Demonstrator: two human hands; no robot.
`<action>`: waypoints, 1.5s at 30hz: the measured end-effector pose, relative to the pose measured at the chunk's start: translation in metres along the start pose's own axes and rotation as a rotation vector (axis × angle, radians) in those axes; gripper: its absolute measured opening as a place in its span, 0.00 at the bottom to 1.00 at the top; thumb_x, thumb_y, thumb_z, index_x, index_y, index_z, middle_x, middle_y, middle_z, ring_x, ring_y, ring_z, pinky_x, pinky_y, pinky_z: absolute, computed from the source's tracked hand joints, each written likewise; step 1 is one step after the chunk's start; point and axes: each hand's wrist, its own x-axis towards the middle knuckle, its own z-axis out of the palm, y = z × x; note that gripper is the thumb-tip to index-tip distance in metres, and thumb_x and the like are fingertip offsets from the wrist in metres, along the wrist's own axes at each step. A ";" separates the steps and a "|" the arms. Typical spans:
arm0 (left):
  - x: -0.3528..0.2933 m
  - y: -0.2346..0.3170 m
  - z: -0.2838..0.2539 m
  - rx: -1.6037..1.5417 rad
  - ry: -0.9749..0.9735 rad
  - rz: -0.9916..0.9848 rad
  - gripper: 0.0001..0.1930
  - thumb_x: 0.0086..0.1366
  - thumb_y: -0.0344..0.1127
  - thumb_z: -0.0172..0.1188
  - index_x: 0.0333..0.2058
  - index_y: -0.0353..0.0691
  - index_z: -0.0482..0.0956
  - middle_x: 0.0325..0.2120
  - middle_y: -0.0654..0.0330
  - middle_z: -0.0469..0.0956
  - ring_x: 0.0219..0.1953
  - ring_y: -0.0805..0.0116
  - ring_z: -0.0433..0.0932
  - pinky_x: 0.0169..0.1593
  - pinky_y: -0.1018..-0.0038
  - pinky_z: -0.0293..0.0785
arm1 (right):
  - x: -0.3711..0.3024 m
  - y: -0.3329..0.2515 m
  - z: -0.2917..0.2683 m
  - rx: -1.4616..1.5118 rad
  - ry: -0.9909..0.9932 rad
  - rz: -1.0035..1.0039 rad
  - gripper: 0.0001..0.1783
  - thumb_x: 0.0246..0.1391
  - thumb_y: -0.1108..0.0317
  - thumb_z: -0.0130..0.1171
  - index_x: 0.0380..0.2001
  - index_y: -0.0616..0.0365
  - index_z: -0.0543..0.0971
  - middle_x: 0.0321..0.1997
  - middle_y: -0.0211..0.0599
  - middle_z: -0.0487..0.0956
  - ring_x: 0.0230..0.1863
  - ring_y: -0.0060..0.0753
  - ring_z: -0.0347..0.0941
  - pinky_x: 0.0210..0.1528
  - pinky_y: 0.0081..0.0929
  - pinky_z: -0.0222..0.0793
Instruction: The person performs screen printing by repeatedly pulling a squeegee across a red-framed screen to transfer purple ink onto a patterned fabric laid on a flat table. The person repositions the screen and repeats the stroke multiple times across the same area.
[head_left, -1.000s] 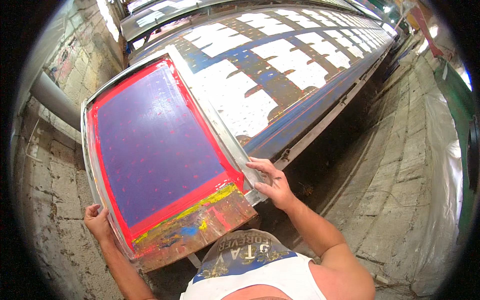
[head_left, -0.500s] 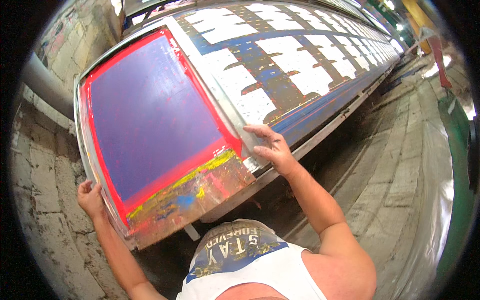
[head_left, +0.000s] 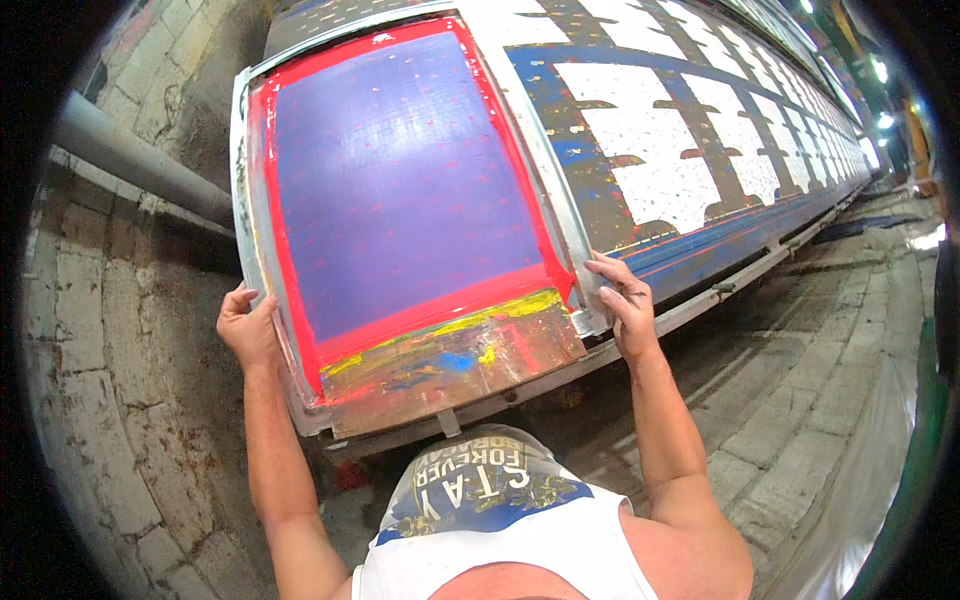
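A large screen-printing frame [head_left: 566, 200] with pale metal sides lies over the near end of the long table. Its mesh [head_left: 400, 190] is purple inside a bright red border. Across its near end runs a board [head_left: 450, 370] smeared with yellow, blue and red paint. My left hand [head_left: 248, 325] is closed on the frame's left side near the front corner, thumb on the rim. On the opposite side, my right hand [head_left: 627, 310] grips the right rail near its front corner with bent fingers. The frame hides the table surface beneath it.
Rows of white fabric pieces [head_left: 665, 195] lie along the paint-stained table [head_left: 540, 100], stretching far right. A metal rail [head_left: 700, 300] edges the table. A thick grey pipe [head_left: 145, 160] stands at the left by a block wall. Paved floor [head_left: 800, 400] runs along the right.
The frame, table and both hands appear farther right and turned more upright in the picture. My right hand's fingers have drawn in around the rail; my left hand keeps its hold.
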 end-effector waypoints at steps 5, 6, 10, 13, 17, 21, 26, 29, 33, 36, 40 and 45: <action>-0.012 0.006 0.026 -0.028 0.007 0.018 0.16 0.55 0.11 0.72 0.36 0.37 0.81 0.52 0.49 0.89 0.51 0.66 0.87 0.58 0.67 0.82 | 0.006 0.012 -0.020 0.043 0.019 0.006 0.28 0.61 0.63 0.67 0.61 0.66 0.86 0.73 0.49 0.78 0.74 0.41 0.72 0.78 0.38 0.61; -0.012 0.007 0.028 0.005 0.012 0.022 0.16 0.55 0.11 0.73 0.36 0.37 0.81 0.52 0.49 0.89 0.50 0.66 0.87 0.58 0.67 0.82 | 0.008 0.014 -0.019 0.054 0.023 0.006 0.28 0.61 0.63 0.67 0.61 0.66 0.86 0.73 0.50 0.78 0.74 0.41 0.72 0.78 0.39 0.61; -0.028 0.011 0.035 0.030 0.021 0.007 0.15 0.55 0.12 0.72 0.35 0.37 0.81 0.52 0.50 0.89 0.51 0.67 0.86 0.58 0.68 0.82 | 0.004 0.016 -0.030 0.042 0.034 -0.010 0.27 0.61 0.64 0.67 0.61 0.67 0.85 0.73 0.52 0.78 0.74 0.43 0.72 0.80 0.41 0.60; -0.029 0.011 0.036 0.064 0.020 0.055 0.14 0.56 0.12 0.73 0.36 0.37 0.81 0.51 0.52 0.89 0.50 0.68 0.86 0.57 0.69 0.81 | 0.005 0.021 -0.032 0.006 0.031 -0.022 0.27 0.61 0.64 0.67 0.61 0.66 0.86 0.72 0.52 0.78 0.74 0.44 0.72 0.80 0.41 0.60; -0.028 0.010 0.036 0.119 -0.002 -0.014 0.14 0.56 0.12 0.73 0.36 0.36 0.82 0.51 0.52 0.89 0.49 0.69 0.86 0.57 0.69 0.81 | 0.003 0.021 -0.040 -0.044 0.044 -0.026 0.27 0.60 0.62 0.67 0.61 0.63 0.87 0.70 0.49 0.81 0.73 0.42 0.73 0.79 0.40 0.60; -0.030 0.003 0.045 0.030 -0.009 -0.069 0.14 0.56 0.13 0.73 0.36 0.36 0.82 0.51 0.51 0.89 0.49 0.67 0.87 0.55 0.69 0.82 | 0.006 0.023 -0.044 -0.005 0.062 0.022 0.26 0.62 0.64 0.66 0.60 0.65 0.86 0.69 0.45 0.81 0.68 0.37 0.75 0.75 0.37 0.63; -0.041 0.002 0.057 0.085 -0.024 -0.051 0.13 0.56 0.13 0.74 0.35 0.35 0.82 0.51 0.50 0.89 0.49 0.67 0.87 0.56 0.69 0.82 | 0.004 0.025 -0.051 0.027 0.072 0.052 0.25 0.62 0.66 0.65 0.61 0.65 0.86 0.69 0.43 0.81 0.68 0.36 0.75 0.75 0.36 0.65; -0.041 0.000 0.059 0.059 -0.019 -0.067 0.13 0.55 0.14 0.75 0.35 0.35 0.83 0.52 0.50 0.88 0.50 0.66 0.87 0.56 0.69 0.81 | 0.002 0.029 -0.055 0.031 0.076 0.066 0.25 0.62 0.66 0.65 0.61 0.65 0.86 0.69 0.43 0.81 0.69 0.37 0.75 0.76 0.37 0.64; -0.041 -0.004 0.058 0.121 -0.017 -0.028 0.13 0.54 0.15 0.75 0.34 0.35 0.83 0.55 0.51 0.86 0.52 0.66 0.86 0.58 0.69 0.80 | 0.001 0.031 -0.061 0.008 0.061 0.058 0.26 0.62 0.66 0.66 0.62 0.65 0.85 0.69 0.44 0.81 0.70 0.38 0.75 0.77 0.38 0.64; -0.044 0.000 0.059 0.142 -0.016 -0.034 0.11 0.54 0.17 0.76 0.34 0.35 0.83 0.53 0.54 0.85 0.52 0.67 0.85 0.58 0.68 0.80 | 0.002 0.028 -0.053 -0.004 0.091 0.107 0.29 0.62 0.67 0.67 0.65 0.65 0.82 0.68 0.43 0.81 0.71 0.38 0.74 0.77 0.39 0.63; -0.043 0.019 0.056 0.432 -0.093 -0.005 0.14 0.63 0.28 0.77 0.46 0.33 0.86 0.48 0.56 0.85 0.48 0.67 0.85 0.56 0.69 0.81 | 0.003 0.007 -0.019 -0.527 0.221 0.053 0.33 0.61 0.73 0.70 0.70 0.62 0.79 0.71 0.51 0.79 0.73 0.51 0.74 0.77 0.45 0.66; 0.005 0.033 0.062 0.408 -0.174 0.027 0.27 0.68 0.33 0.77 0.62 0.29 0.81 0.52 0.51 0.87 0.51 0.65 0.87 0.56 0.70 0.83 | -0.027 -0.045 0.035 -0.794 -0.414 -0.416 0.29 0.55 0.70 0.75 0.62 0.53 0.84 0.72 0.48 0.79 0.73 0.55 0.75 0.73 0.54 0.71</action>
